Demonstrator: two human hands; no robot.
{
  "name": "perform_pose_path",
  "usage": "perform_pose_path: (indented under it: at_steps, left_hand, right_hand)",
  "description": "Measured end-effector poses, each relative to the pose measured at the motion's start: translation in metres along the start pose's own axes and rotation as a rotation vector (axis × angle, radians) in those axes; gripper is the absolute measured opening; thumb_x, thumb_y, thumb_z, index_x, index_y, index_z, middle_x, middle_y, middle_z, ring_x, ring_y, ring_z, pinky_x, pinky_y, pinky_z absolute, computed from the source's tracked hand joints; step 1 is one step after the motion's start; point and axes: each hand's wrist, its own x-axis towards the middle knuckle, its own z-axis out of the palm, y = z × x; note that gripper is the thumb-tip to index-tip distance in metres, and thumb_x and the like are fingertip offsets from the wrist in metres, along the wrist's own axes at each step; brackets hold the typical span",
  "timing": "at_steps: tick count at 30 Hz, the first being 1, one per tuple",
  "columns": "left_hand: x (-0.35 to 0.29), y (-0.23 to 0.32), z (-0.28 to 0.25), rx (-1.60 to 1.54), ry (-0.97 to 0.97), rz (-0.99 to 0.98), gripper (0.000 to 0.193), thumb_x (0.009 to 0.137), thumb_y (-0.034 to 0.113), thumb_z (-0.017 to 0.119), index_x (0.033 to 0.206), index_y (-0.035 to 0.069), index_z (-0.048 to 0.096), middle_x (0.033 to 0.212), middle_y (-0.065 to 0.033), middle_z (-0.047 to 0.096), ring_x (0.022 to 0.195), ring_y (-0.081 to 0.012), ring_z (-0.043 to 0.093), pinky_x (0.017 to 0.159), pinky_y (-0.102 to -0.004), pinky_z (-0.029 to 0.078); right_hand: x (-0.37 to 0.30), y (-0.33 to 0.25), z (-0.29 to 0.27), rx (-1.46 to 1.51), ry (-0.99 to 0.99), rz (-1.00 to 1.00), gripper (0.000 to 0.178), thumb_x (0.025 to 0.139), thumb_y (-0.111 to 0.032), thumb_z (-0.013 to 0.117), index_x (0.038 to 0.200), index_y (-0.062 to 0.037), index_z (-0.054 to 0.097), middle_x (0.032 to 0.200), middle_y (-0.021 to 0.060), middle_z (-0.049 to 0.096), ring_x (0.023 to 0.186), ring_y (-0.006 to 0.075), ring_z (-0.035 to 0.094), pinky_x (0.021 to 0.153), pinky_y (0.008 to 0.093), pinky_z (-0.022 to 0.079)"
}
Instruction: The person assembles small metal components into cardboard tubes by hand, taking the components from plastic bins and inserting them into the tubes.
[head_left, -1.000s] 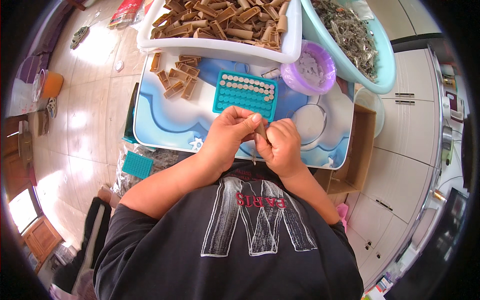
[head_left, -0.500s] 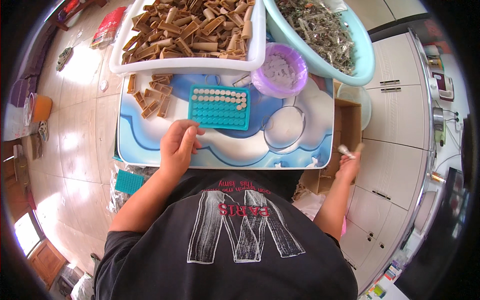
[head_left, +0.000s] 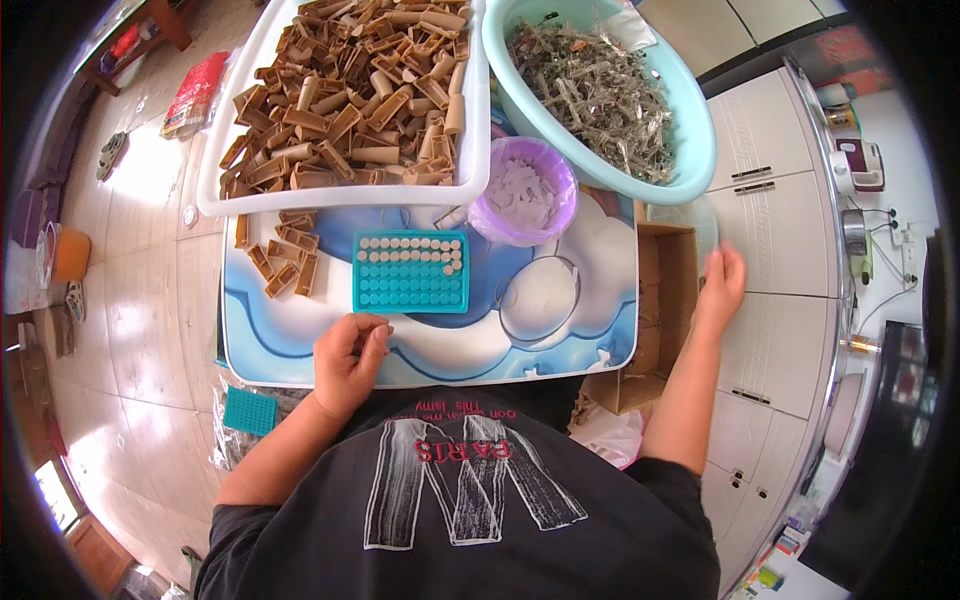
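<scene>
My left hand [head_left: 350,362] rests at the table's near edge, fingers curled and thumb pressed to the forefinger; whatever is between them is too small to make out. Just beyond it lies a teal tray [head_left: 410,298] of round hollows, its far rows filled with pale round discs [head_left: 410,244]. My right hand [head_left: 724,285] is raised to the right of the table, past a cardboard box [head_left: 655,330]. Its fingers are loosely bent and apart, with nothing visible in them. Several brown half-round pieces [head_left: 283,262] lie left of the tray.
A white bin [head_left: 340,195] heaped with brown pieces stands at the back. Beside it are a light-blue tub [head_left: 705,150] of clear plastic bits and a purple bowl [head_left: 560,215] of white flakes. A second teal tray [head_left: 250,411] lies low on the left; cabinets [head_left: 775,240] line the right.
The brown piece and clear bit in my right hand are gone from sight, and that hand is farther forward. My left hand has drawn back from the tray. The whole view has shifted.
</scene>
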Motion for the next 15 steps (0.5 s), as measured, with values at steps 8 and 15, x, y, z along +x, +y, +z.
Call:
perform_pose_path:
  at_steps: [8, 15]
  left_hand:
    - [0.0, 0.001, 0.0, -0.009, 0.028, 0.004, 0.003, 0.086, 0.003, 0.058, 0.086, 0.0, 0.058, 0.076, -0.0088, 0.064, 0.058, -0.013, 0.062, 0.055, -0.0244, 0.048]
    - [0.001, 0.005, -0.002, 0.033, 0.02, 0.068, 0.002, 0.084, 0.001, 0.059, 0.086, 0.001, 0.058, 0.074, -0.0086, 0.063, 0.056, -0.0144, 0.059, 0.053, -0.0244, 0.046]
  right_hand:
    - [0.1, -0.106, 0.127, -0.591, -0.475, -0.506, 0.06, 0.071, -0.023, 0.075, 0.122, -0.0054, 0.051, 0.136, 0.015, 0.038, 0.121, 0.0271, 0.043, 0.097, 0.0387, 0.04]
    - [0.132, -0.081, 0.174, -0.736, -0.8, -0.215, 0.083, 0.058, -0.032, 0.083, 0.129, -0.007, 0.047, 0.133, 0.0182, 0.043, 0.125, 0.0314, 0.041, 0.102, 0.0394, 0.034]
